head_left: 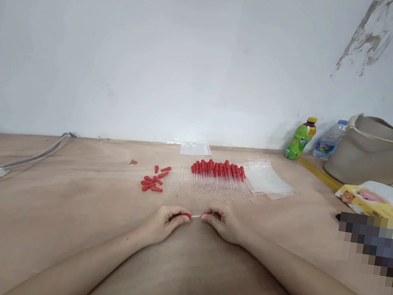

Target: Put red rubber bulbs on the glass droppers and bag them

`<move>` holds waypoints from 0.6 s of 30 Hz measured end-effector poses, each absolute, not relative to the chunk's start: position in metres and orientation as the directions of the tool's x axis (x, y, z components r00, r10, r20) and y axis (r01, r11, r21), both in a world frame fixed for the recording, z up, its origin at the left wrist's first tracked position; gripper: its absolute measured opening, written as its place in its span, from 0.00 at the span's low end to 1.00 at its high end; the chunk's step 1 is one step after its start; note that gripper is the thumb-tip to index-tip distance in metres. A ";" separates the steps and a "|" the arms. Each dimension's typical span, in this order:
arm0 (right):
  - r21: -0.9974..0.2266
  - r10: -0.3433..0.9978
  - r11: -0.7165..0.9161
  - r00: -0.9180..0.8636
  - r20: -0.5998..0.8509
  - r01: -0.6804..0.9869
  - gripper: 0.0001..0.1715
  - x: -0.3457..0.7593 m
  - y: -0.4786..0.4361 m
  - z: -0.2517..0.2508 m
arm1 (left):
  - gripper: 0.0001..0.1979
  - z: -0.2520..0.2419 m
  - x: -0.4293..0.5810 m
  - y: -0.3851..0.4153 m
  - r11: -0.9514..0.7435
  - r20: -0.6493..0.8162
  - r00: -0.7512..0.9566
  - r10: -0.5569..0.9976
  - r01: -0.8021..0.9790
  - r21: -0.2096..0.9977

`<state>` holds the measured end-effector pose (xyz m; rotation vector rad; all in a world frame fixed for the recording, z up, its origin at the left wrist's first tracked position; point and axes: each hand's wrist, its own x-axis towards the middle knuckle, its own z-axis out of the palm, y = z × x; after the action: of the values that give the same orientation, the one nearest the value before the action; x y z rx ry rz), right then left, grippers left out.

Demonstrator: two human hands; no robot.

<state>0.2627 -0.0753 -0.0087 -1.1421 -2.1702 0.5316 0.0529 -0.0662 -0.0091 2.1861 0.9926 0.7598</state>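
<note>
My left hand pinches a red rubber bulb between thumb and fingers. From the bulb a thin clear dropper tube runs across to my right hand, whose fingertips are closed on its other end. Just beyond my left hand lie several loose red bulbs. Beside them are several bare clear tubes in a loose row. Farther right, behind my right hand, a dense row of droppers lies with red bulbs on the far ends and clear tubes toward me.
Clear plastic bags lie right of the droppers, and a white sheet sits by the wall. At right are a green bottle, a water bottle, a grey bin and a yellow packet. A grey cable crosses the left side.
</note>
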 end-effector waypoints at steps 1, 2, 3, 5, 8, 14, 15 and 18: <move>-0.574 0.833 0.551 -0.438 0.337 0.606 0.08 0.263 -0.076 -0.007 | 0.12 -0.009 0.053 -0.067 -0.531 0.236 0.560 0.794 0.451 0.717; -0.542 0.831 0.556 -0.439 0.342 0.630 0.09 0.263 -0.076 -0.007 | 0.12 -0.008 0.053 -0.068 -0.535 0.230 0.566 0.792 0.461 0.709; -0.505 0.827 0.563 -0.439 0.353 0.654 0.09 0.263 -0.077 -0.006 | 0.13 -0.008 0.053 -0.068 -0.540 0.226 0.571 0.789 0.470 0.698; -0.422 0.814 0.575 -0.439 0.380 0.701 0.10 0.263 -0.078 -0.007 | 0.13 -0.007 0.053 -0.069 -0.557 0.233 0.576 0.784 0.485 0.674; -0.311 0.800 0.571 -0.430 0.419 0.760 0.14 0.262 -0.080 -0.010 | 0.12 -0.006 0.054 -0.069 -0.578 0.266 0.561 0.783 0.501 0.645; -0.294 0.779 0.600 -0.458 0.430 0.744 0.14 0.260 -0.082 -0.008 | 0.11 -0.008 0.053 -0.066 -0.575 0.298 0.527 0.796 0.501 0.647; -0.303 0.772 0.610 -0.461 0.438 0.733 0.14 0.260 -0.082 -0.006 | 0.11 -0.010 0.053 -0.064 -0.562 0.303 0.511 0.804 0.490 0.666; -0.364 0.764 0.624 -0.442 0.470 0.692 0.10 0.262 -0.081 -0.004 | 0.11 -0.015 0.051 -0.059 -0.513 0.316 0.443 0.839 0.451 0.731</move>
<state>0.2615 -0.0805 -0.0042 -1.1366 -2.2401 0.1556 0.0508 -0.0593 -0.0153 2.1402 1.0784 0.9117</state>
